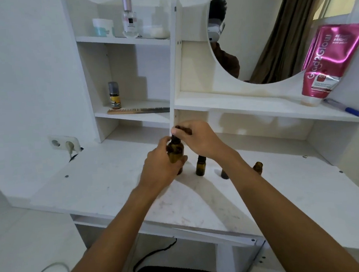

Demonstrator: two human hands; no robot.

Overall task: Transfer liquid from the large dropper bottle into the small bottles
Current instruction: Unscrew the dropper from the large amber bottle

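Note:
My left hand (159,169) grips the large amber dropper bottle (175,152), which stands upright on the white vanity top (105,184). My right hand (198,137) pinches the bottle's dark dropper cap (179,130) from above. To the right stand three small amber bottles: one with a black cap (200,165), one mostly hidden behind my right forearm (225,174), and one with no cap (258,168).
Shelves rise behind the vanity top, holding a small pump bottle (114,95), a comb (138,110), a perfume bottle (129,17) and a jar (103,27). A pink tube (327,64) and a pen (344,108) sit on the right shelf under a round mirror (273,29). A wall socket (64,142) is at left.

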